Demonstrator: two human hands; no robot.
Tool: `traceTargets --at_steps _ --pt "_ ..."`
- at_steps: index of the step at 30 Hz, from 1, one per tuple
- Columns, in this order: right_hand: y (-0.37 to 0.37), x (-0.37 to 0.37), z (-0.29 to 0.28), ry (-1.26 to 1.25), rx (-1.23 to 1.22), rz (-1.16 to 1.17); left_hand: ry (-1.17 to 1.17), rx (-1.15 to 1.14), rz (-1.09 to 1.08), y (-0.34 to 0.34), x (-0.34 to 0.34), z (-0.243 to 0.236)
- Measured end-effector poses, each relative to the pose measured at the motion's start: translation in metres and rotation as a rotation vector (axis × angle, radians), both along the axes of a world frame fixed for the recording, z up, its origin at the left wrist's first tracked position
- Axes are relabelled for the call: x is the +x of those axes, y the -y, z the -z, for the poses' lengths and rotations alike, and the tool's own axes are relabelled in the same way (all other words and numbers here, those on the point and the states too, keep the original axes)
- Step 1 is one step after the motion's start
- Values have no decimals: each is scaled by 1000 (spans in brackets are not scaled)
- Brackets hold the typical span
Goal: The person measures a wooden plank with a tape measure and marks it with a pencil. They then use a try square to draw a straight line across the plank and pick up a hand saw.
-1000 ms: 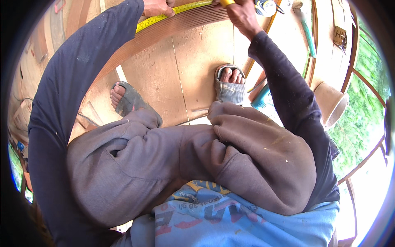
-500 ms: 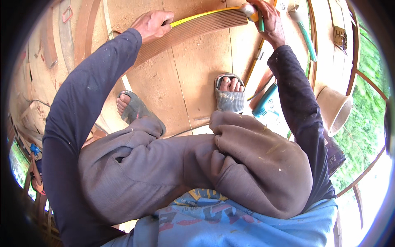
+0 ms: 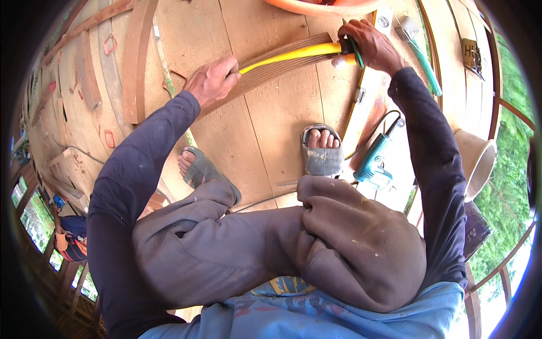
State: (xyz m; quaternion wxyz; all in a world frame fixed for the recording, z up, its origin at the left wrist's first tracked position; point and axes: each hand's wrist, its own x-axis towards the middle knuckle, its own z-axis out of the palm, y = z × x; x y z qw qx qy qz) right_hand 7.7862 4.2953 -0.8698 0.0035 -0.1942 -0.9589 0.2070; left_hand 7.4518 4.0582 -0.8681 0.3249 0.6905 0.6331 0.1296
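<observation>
Head view: a yellow tape measure (image 3: pixel 293 55) was stretched along a long grooved wooden strip (image 3: pixel 271 70) that lay across the plank floor (image 3: pixel 271 130). The left hand (image 3: pixel 213 82) was pressed on the near end of the strip, its fingers (image 3: pixel 230 66) closed on the end of the tape. The right hand (image 3: pixel 370 45) was held at the far end, its fingers closed around the tape's case together with a green pencil (image 3: pixel 354 48), which stuck out between them. The tape ran straight from one hand to the other, lying on top of the strip.

Both arms were covered by dark blue sleeves, and the person was crouched with grey trousers (image 3: pixel 271 254) bunched at the knees. Two feet in grey sandals were planted on the floor: the left foot (image 3: pixel 200 169) near the left elbow, the right foot (image 3: pixel 322 150) just below the strip. A teal power drill (image 3: pixel 374 164) with a black cord was lying just beside the right foot, under the right forearm. A teal-handled tool (image 3: pixel 424 65) was seen further right on the boards, near the right wrist. Curved wooden pieces (image 3: pixel 135 62) were laid well apart to the left, and an orange basin (image 3: pixel 322 7) was partly seen at the top edge.
</observation>
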Motion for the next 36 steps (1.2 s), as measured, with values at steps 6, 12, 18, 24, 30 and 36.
traceTargets --at_steps 6,12,18,24,30,36 --pt "22 21 -23 -142 21 4 120 -233 -65 8 16 -26" --pt "53 5 -29 -203 -463 -69 179 -240 24 22 28 -16" --pt "43 14 -35 63 -1034 113 183 -326 -15 27 42 -41" --pt "8 60 -19 32 -1172 463 186 -188 -74 43 20 -42" --pt "64 -19 -35 37 -1462 157 195 -151 -9 25 55 -66" --pt "81 -13 2 95 -1737 244 136 -221 94 20 44 -63"
